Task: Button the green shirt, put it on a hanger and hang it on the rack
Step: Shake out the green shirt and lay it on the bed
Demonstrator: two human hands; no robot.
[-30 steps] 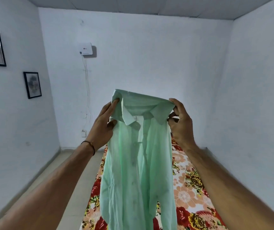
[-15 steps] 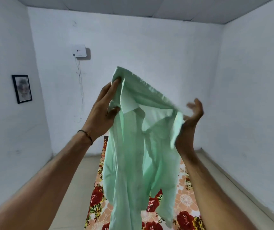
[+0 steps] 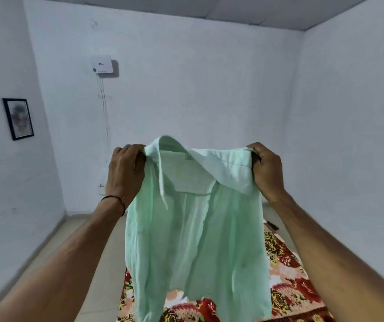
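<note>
Vs half a sec ago: your L hand (image 3: pixel 126 168) is lower and turned knuckles-up. It now clenches the shirt's shoulder edge beside the collar (image 3: pixel 163 156), where before it pinched the collar w/ fingers pointing up. The shirt (image 3: pixel 198 228) was bunched and tilted; now it's stretched wide btwn both hands, held up in mid-air in front of you and hanging down over the floral sheet (image 3: pixel 288 275). Your R hand (image 3: pixel 266 168), open w/ fingers spread before, now grasps the other shoulder in a fist.

Hard to see: the framed pic (image 3: pixel 18 119) on the L wall is blurred. Your L fingertips are buried in cloth. Buttons show only as faint dots thru the fabric, so can't tell if the front's done up. The shirt's hem is cut off at the bottom edge, and the cloth hides most of the sheet.
</note>
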